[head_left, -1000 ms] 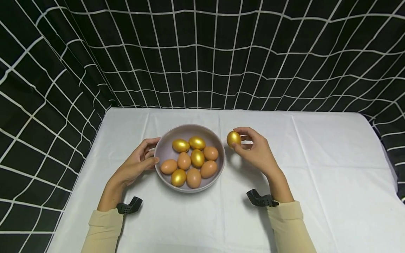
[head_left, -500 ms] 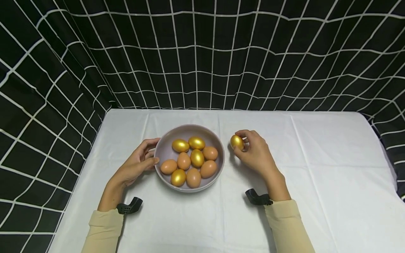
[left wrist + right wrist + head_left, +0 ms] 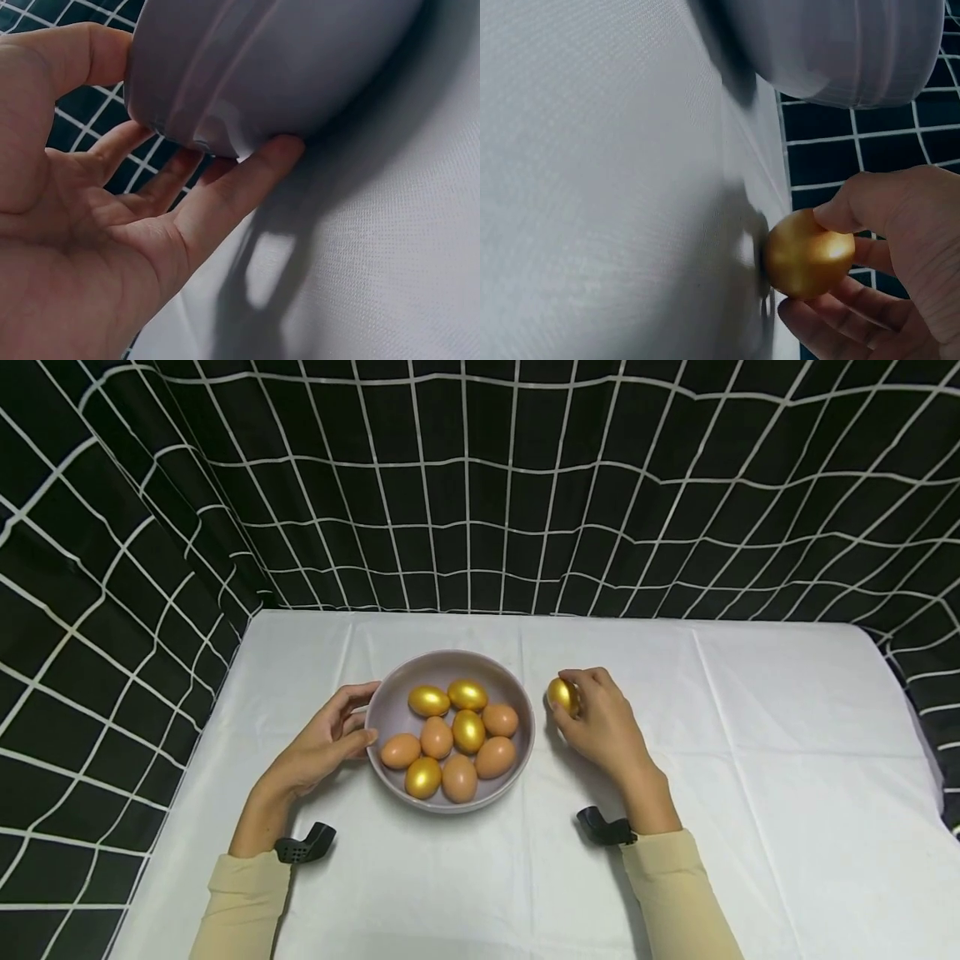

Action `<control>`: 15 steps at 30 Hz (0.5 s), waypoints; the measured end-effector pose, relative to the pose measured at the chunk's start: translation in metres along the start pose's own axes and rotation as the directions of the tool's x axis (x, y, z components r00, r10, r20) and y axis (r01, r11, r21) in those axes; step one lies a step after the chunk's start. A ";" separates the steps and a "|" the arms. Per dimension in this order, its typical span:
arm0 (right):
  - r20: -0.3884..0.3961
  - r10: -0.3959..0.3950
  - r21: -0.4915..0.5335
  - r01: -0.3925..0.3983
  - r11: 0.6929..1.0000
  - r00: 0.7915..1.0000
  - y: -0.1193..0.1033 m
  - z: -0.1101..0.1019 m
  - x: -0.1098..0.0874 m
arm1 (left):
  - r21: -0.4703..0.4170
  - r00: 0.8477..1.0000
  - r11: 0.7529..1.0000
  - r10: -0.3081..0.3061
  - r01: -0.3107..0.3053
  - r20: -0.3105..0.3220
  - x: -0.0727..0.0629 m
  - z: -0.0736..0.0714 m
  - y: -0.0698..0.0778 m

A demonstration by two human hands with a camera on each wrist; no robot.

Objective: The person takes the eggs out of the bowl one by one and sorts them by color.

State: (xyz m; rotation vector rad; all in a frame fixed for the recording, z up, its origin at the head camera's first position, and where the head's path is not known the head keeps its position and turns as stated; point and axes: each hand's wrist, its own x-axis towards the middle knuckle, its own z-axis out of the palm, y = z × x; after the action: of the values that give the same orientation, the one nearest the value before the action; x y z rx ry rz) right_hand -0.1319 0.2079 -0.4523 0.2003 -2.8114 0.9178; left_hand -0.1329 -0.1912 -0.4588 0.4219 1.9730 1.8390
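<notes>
A mauve bowl (image 3: 450, 664) stands on the white cloth, holding several golden eggs (image 3: 468, 732) and several brown eggs (image 3: 460, 778). At its left side my left hand (image 3: 322, 747) grips it, thumb at the rim and fingers against the outer wall. In the left wrist view the fingertips (image 3: 281, 154) touch the wall low down, near the cloth. To the right of the bowl, my right hand (image 3: 603, 727) pinches a single golden egg (image 3: 563, 696) between thumb and fingers. The right wrist view has this golden egg (image 3: 808, 255) right at the cloth, apart from the bowl.
White cloth (image 3: 750, 827) covers the table, stretching well to the right of my right hand. A dark curtain with a white grid (image 3: 487, 493) hangs behind and at both sides. Black wrist cameras (image 3: 306, 843) sit on both wrists.
My right hand has moved the golden egg slightly right, away from the bowl, and down to the cloth. The left hand and the bowl have stayed in place.
</notes>
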 end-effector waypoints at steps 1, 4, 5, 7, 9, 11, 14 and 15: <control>-0.001 0.000 0.003 0.000 1.000 1.000 0.000 0.000 0.000 | 0.006 1.000 1.000 0.001 -0.001 -0.001 0.000 0.000 0.000; 0.001 0.002 0.003 -0.002 1.000 1.000 -0.001 0.000 0.000 | 0.014 1.000 1.000 0.001 -0.001 -0.002 0.000 0.000 0.001; 0.002 0.003 0.000 -0.003 1.000 1.000 -0.002 0.000 0.000 | 0.016 1.000 1.000 0.000 0.000 -0.003 0.000 0.000 0.001; 0.006 0.006 -0.005 -0.006 1.000 1.000 -0.003 -0.001 -0.001 | 0.014 1.000 1.000 0.000 0.000 -0.001 0.001 0.001 0.001; 0.012 0.013 -0.008 -0.013 1.000 1.000 -0.003 -0.002 -0.001 | 0.015 1.000 1.000 -0.003 0.003 0.000 0.001 0.001 0.001; 0.017 0.021 -0.006 -0.021 1.000 1.000 -0.004 -0.002 -0.001 | 0.017 1.000 1.000 -0.005 0.005 0.000 0.000 0.001 0.002; 0.019 0.029 0.002 -0.029 1.000 0.999 -0.004 -0.002 -0.002 | 0.019 1.000 1.000 -0.006 0.006 -0.002 -0.001 0.001 0.002; 0.015 0.028 0.003 -0.028 1.000 0.999 -0.005 -0.002 -0.002 | 0.020 1.000 1.000 -0.006 0.006 -0.002 -0.001 0.001 0.002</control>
State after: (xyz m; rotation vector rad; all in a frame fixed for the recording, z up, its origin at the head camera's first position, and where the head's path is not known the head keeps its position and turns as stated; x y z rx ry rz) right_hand -0.1289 0.2053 -0.4483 0.1687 -2.8333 0.9314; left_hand -0.1318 -0.1908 -0.4568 0.4199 1.9936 1.8186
